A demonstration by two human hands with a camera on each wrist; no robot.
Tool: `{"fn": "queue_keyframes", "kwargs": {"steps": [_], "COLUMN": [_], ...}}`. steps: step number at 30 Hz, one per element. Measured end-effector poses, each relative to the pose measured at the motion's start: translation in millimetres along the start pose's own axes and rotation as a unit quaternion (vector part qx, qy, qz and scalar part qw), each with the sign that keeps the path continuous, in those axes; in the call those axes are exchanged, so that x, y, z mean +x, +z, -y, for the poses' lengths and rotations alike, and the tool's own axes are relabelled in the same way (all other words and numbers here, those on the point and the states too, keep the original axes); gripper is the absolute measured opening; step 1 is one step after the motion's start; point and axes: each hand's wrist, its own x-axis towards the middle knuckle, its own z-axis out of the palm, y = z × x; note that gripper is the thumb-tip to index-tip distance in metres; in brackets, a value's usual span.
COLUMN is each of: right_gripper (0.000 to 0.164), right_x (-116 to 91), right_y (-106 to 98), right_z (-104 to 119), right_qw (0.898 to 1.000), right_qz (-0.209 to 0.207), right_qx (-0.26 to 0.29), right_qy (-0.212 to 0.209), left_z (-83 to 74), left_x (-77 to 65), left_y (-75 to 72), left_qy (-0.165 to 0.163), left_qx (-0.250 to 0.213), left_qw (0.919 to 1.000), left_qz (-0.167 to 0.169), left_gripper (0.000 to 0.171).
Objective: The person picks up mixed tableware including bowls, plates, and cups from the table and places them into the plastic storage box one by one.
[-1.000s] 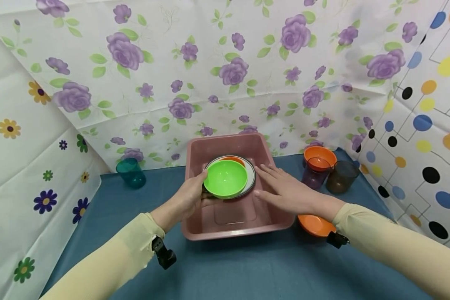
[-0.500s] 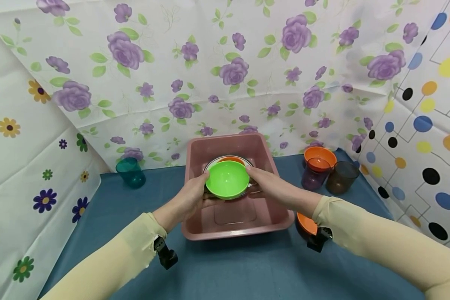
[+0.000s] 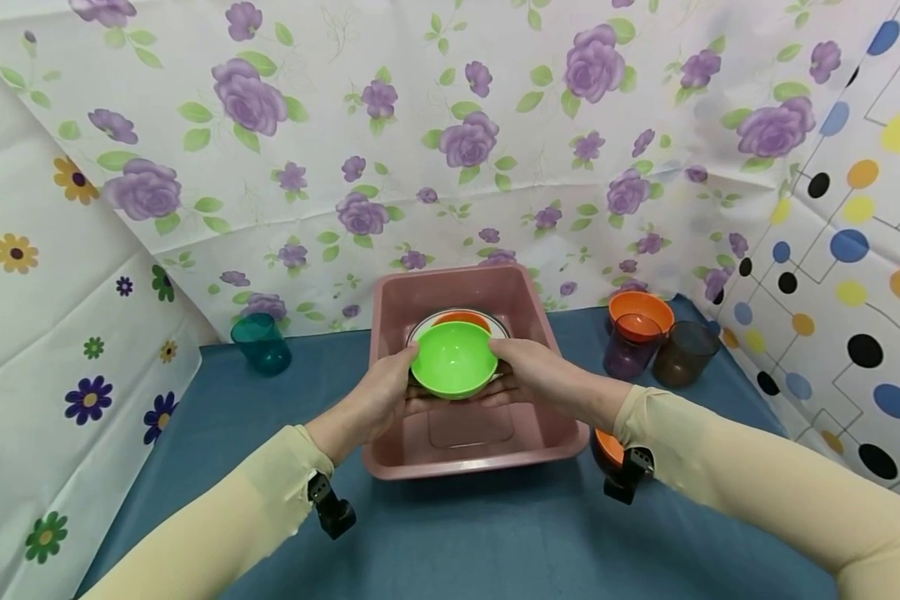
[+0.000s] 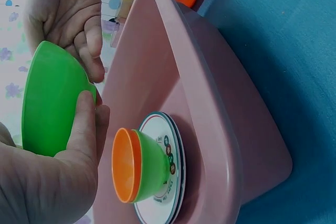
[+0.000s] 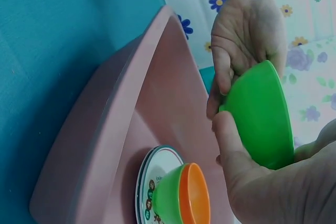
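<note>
A light green bowl [image 3: 454, 360] is held level above a pink basin [image 3: 472, 467]. My left hand [image 3: 369, 402] grips its left side, thumb at the rim and fingers beneath. On the opposite side my right hand [image 3: 546, 377] grips it the same way. Lower down in the basin, the left wrist view shows an orange bowl [image 4: 123, 166] nested in a second green bowl [image 4: 152, 167]. Both stand on a small stack of white plates [image 4: 158, 205] with dark rims and a printed pattern. From the head, the held bowl covers part of that pile.
A teal cup [image 3: 262, 346] stands left of the basin. At the back right are an orange bowl [image 3: 641, 310], a purple cup [image 3: 627, 360] and a smoky brown cup [image 3: 687, 355]. Another orange dish [image 3: 606, 446] lies by the basin's right front corner, partly behind my right wrist.
My right hand, held flat and apart to the right of the bowl a second ago, has come in and taken hold of its right side. The left hand's grip stays nearly the same.
</note>
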Motion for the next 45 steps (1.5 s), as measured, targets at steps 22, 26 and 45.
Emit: {"fn": "queue_keyframes", "kwargs": {"steps": [22, 26, 45], "right_gripper": [0.046, 0.046, 0.046], "right_x": [2.1, 3.1, 9.6], "right_y": [-3.5, -8.1, -31.0], "right_z": [4.0, 5.2, 8.9], "right_qw": [1.000, 1.000, 0.999], "right_qz": [-0.007, -0.004, -0.046], "right_qx": [0.018, 0.011, -0.021], "right_qy": [0.001, -0.001, 0.001], "left_z": [-3.0, -5.3, 3.9], "left_x": [-8.5, -17.7, -52.9], "left_y": [-6.1, -14.8, -19.2], "left_qy": [0.030, 0.089, 0.280], "left_qx": [0.162, 0.324, 0.716], "left_qw": [0.9864, 0.9418, 0.6389], "left_qz": [0.005, 0.018, -0.025], "left_gripper": [0.068, 0.080, 0.081]}}
